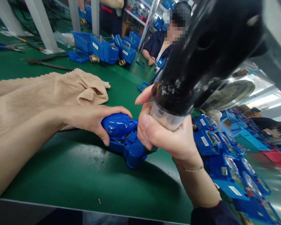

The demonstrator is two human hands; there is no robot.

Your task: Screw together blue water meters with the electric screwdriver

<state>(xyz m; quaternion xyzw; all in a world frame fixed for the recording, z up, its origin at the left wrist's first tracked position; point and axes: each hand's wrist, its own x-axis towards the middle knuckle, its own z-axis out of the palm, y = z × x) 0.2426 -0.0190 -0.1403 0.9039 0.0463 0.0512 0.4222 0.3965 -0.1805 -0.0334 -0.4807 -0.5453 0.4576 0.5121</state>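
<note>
- Left fingers (104,135) curl around the domed part of a blue housing (117,125) on the green bench (72,175).
- Right fingers (144,132) grip the black power tool (178,84) by its pale collar.
- Tan cloth (51,90) lies beyond the left forearm.

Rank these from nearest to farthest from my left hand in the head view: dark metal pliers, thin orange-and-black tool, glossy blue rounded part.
From your left hand:
1. Glossy blue rounded part: in its grasp.
2. Dark metal pliers: beyond the beige cloth.
3. Thin orange-and-black tool: past the pliers, upper left.
</note>
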